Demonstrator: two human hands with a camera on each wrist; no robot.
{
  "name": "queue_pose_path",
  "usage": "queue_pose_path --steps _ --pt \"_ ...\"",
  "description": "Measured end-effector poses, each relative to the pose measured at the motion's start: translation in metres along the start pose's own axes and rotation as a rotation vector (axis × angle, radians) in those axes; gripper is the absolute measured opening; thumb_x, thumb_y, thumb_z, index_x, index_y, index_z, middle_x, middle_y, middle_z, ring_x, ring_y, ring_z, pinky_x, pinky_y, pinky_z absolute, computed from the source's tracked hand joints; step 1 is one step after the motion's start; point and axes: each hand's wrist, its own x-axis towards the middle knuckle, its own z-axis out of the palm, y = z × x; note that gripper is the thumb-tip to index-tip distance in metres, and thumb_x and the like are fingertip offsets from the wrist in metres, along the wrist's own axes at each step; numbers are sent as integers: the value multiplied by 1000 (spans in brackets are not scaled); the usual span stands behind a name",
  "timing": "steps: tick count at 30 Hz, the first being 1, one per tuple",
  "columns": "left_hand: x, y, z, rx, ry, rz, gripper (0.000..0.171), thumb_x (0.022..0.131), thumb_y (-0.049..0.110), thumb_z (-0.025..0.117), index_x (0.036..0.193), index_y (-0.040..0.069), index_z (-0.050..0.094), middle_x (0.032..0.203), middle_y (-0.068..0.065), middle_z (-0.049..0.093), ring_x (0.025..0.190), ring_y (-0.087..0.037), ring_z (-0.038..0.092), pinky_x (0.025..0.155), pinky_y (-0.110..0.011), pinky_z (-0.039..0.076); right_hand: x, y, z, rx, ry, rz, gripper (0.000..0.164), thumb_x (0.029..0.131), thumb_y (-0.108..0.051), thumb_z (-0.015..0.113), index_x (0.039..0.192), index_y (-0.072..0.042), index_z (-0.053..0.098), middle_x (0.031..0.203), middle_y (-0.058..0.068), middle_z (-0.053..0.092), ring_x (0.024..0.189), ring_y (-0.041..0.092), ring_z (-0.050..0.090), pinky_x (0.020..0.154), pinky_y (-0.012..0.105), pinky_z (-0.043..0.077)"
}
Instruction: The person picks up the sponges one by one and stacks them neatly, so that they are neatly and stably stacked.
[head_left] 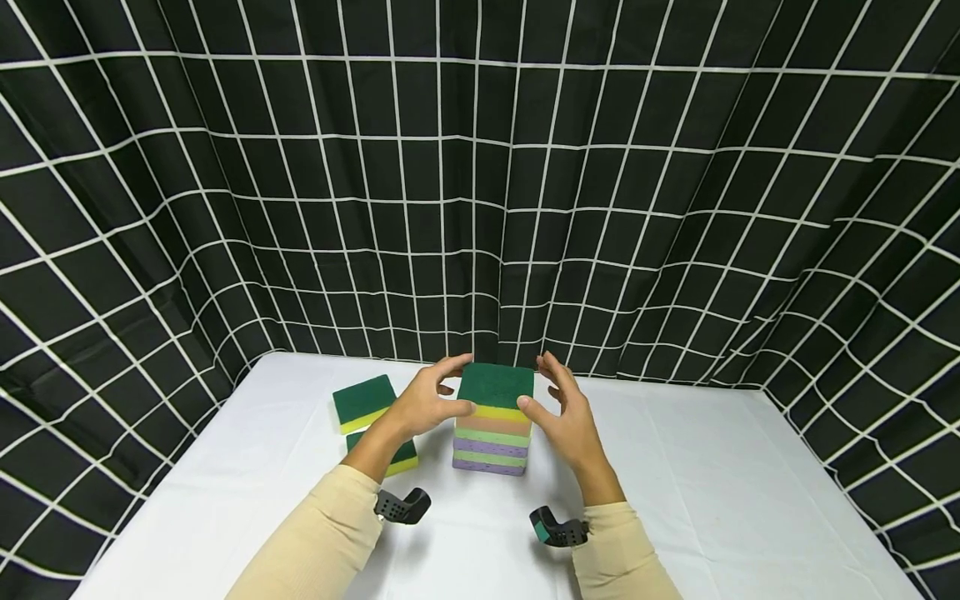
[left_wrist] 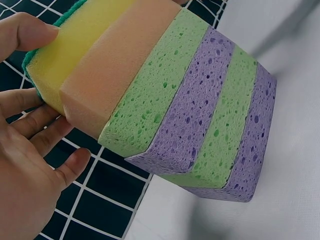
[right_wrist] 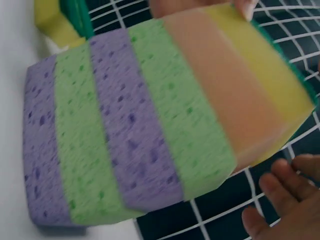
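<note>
A stack of sponges [head_left: 491, 447] stands upright on the white table. Purple and green porous sponges alternate below, then a peach sponge [left_wrist: 115, 65], and on top a scouring sponge [head_left: 495, 386] with a yellow body and dark green pad. My left hand [head_left: 423, 402] holds this top sponge by its left side, thumb on the front corner, fingers round the back; the fingertips are partly hidden. My right hand [head_left: 567, 417] is spread at the right side, its thumb at the front right corner. In the right wrist view its fingers [right_wrist: 287, 187] are apart from the stack.
Two more green-and-yellow scouring sponges lie left of the stack: one farther back [head_left: 365, 398], another [head_left: 405, 454] partly behind my left wrist. A black curtain with a white grid [head_left: 480, 208] surrounds the table [head_left: 697, 483]. Each wrist wears a dark strap.
</note>
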Motion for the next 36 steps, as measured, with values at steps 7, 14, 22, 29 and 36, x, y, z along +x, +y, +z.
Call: queue_pose_path --steps 7,14,22,29,36 --pt "-1 0 1 -11 -1 -3 75 77 16 70 145 5 41 144 -15 43 123 -31 45 95 -45 43 4 21 3 21 40 -14 67 90 -10 66 147 1 33 144 17 39 134 30 34 106 55 26" --pt "-2 0 1 -2 -1 6 75 77 16 69 145 5 41 143 -15 43 123 -31 45 96 -45 43 4 34 8 -2 0 -33 72 89 -19 70 150 -6 33 146 8 38 134 26 34 106 57 26" --pt "-2 -1 2 -1 6 0 75 77 17 68 145 5 41 143 -13 43 124 -30 45 95 -45 43 4 28 10 -16 -43 17 76 87 -15 72 150 -3 30 147 17 37 135 32 32 106 57 24" --pt "-3 0 3 6 9 6 75 77 17 68 145 5 41 143 -15 43 123 -31 45 95 -45 43 1 -1 9 -1 -76 16 71 86 -6 69 145 9 31 141 28 40 131 40 36 104 60 27" --pt "-3 1 3 13 14 16 74 77 17 68 145 4 41 143 -15 43 122 -31 46 94 -46 44 0 -3 7 -1 -81 29 70 87 -7 70 145 8 33 139 28 42 129 38 40 104 57 29"
